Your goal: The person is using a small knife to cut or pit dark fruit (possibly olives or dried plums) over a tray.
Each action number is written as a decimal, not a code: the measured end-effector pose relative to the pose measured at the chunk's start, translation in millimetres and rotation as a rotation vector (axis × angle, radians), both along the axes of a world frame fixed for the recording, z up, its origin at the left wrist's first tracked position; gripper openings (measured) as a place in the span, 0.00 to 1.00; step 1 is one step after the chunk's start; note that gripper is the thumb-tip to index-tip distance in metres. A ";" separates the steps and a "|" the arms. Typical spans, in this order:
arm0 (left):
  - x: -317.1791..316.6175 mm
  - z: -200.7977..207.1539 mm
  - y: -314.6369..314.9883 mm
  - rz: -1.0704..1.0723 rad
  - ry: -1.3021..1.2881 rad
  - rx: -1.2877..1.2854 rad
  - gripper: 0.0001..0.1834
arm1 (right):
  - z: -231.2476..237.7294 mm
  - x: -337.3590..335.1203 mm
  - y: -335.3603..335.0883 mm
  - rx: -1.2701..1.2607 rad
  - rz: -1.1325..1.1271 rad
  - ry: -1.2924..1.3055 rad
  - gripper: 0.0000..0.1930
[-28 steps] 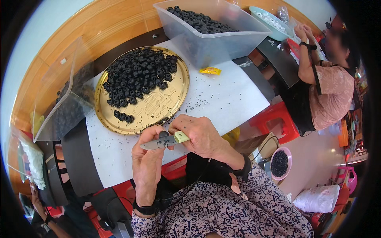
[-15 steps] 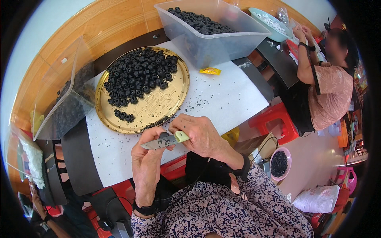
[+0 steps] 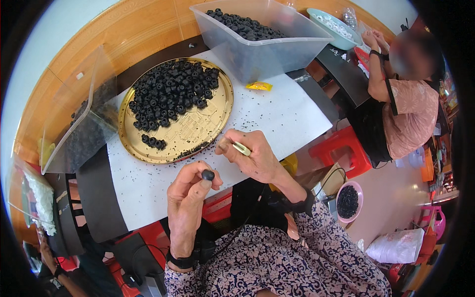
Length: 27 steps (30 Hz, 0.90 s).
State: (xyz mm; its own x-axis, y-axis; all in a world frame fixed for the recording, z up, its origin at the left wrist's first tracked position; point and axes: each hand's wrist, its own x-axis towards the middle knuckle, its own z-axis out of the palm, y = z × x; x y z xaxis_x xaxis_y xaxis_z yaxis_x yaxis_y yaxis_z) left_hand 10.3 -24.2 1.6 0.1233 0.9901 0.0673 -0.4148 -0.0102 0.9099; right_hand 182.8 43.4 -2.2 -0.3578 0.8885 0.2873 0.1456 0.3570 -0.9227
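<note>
Between the thumb and fingers of my left hand [image 3: 190, 190] is a small round black rubber part [image 3: 208, 174]. My right hand [image 3: 255, 156] is closed around a knife with a pale green handle [image 3: 241, 148]; its blade is hard to make out now. Both hands are over the near edge of the white sheet [image 3: 277, 123], a short way apart. Just beyond them lies a round gold tray [image 3: 208, 123] bearing a heap of black rubber parts [image 3: 168, 91]. A few more of these sit apart at the tray's near left, and black crumbs are scattered about.
A large clear bin [image 3: 262, 52] of black parts stands behind, another clear bin [image 3: 89, 114] at left. A yellow packet [image 3: 259, 86] lies on the sheet. At right are a red stool [image 3: 344, 151], a pink basin [image 3: 358, 208] and a seated person [image 3: 408, 104] with a light blue basin [image 3: 334, 29].
My right hand has drawn the knife away from the black rubber part and turned it, so the blade no longer shows broadside. My left hand keeps hold of the part.
</note>
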 end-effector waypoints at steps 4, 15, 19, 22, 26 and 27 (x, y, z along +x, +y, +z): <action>1.6 -5.2 8.6 -0.017 -0.002 0.014 0.10 | -4.1 6.3 0.6 0.051 0.114 0.048 0.07; 2.1 -0.3 11.7 0.103 0.009 -0.011 0.11 | -8.0 -9.4 -3.4 0.335 0.001 -0.283 0.07; 1.6 -2.2 9.7 0.124 0.042 0.033 0.11 | -7.6 -11.9 -5.7 0.317 -0.018 -0.304 0.05; 0.1 -6.8 10.0 0.122 0.033 0.050 0.11 | -8.4 -12.3 -7.0 0.345 -0.019 -0.338 0.06; 0.5 -5.9 8.2 0.133 0.016 0.029 0.11 | -8.2 -12.9 -7.7 0.370 -0.032 -0.388 0.07; 1.0 -4.9 7.4 0.126 0.017 0.022 0.11 | -7.8 -12.9 -7.8 0.373 -0.035 -0.376 0.07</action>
State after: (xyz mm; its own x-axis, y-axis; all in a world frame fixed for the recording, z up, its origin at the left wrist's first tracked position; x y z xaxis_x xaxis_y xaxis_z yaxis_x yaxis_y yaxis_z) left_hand 11.3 -16.8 -3.3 -0.0009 0.9961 0.0882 -0.3936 -0.0815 0.9157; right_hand 169.9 35.6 -10.0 -0.4693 0.7635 0.4437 0.4597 0.6402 -0.6155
